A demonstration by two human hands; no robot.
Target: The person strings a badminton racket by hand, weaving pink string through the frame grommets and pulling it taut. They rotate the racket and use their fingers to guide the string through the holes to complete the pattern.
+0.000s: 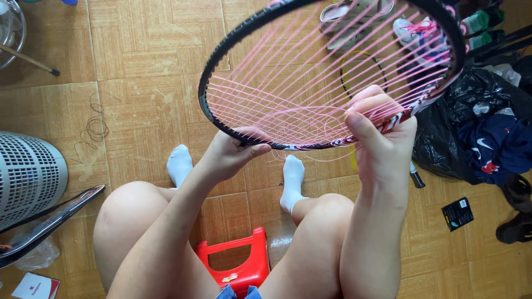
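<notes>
Head view shows your left hand gripping the racket frame at lower centre, your right hand pinching the pink strings at centre right. Keep the frame steady, and pull each string evenly so none cross.

racket frame: glossy black, smooth, with pink and white markings along its lower rim
strings: thin pink cord, slightly shiny
floor: wood-look parquet tiles, worn and scuffed, dull sheen
stool: red plastic, glossy and smooth
socks: white knit cloth, matt
bag: black plastic film, crinkled and shiny
fan housing: grey perforated plastic, matt
</notes>
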